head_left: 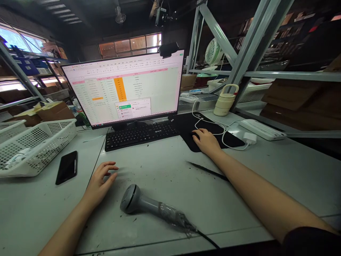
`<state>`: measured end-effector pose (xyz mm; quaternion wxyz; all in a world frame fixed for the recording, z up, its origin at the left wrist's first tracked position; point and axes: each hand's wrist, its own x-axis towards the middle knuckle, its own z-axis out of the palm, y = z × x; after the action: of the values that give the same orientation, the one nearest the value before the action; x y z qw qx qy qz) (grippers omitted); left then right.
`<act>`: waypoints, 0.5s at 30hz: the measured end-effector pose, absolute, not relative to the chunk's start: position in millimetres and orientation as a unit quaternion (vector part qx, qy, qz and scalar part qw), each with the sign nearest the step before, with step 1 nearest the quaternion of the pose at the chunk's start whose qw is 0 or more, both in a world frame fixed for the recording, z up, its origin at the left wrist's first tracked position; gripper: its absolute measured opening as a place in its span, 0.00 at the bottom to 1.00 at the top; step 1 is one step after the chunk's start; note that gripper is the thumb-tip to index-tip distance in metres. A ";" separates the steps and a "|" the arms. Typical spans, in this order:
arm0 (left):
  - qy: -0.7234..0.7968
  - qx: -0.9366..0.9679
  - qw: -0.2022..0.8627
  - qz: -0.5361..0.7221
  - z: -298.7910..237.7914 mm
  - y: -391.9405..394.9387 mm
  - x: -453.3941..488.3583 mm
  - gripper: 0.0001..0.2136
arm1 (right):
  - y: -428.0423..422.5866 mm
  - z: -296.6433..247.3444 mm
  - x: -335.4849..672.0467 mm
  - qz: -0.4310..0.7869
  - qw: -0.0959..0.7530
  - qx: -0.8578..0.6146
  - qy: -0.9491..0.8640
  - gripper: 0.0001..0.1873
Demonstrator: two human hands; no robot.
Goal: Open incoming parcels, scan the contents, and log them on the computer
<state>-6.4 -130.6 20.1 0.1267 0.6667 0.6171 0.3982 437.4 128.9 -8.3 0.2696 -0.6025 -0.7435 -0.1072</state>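
Note:
My right hand [205, 140] is cupped over a dark mouse on a black mouse pad [186, 124], right of a black keyboard [140, 134]. My left hand [101, 179] rests on the grey desk with its fingers loosely stretched and nothing in it. A grey handheld barcode scanner [149, 205], its handle wrapped in clear film, lies on its side just right of my left hand. A monitor [125, 89] behind the keyboard shows a spreadsheet with an orange column and a small pop-up window.
A black phone [66, 166] lies face up left of my left hand, beside a white perforated basket [34, 145]. White cables, a white adapter [249, 138] and a cream jug [226, 100] sit at the right. Metal shelving stands on both sides.

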 end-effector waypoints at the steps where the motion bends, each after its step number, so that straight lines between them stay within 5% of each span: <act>1: 0.617 0.667 0.127 0.398 19.9 -130.6 -6.4 0.14 | 128.8 -8.0 437.1 -0.105 0.270 -0.604 -0.742 0.22; 15: 0.615 0.669 0.130 0.396 18.6 -129.6 -7.3 0.13 | 125.5 -2.9 434.9 -0.098 0.255 -0.609 -0.745 0.22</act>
<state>-7.3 -129.6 18.6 0.1304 0.6688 0.6152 0.3964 434.9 125.5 -2.9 0.2553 -0.6085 -0.7450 -0.0976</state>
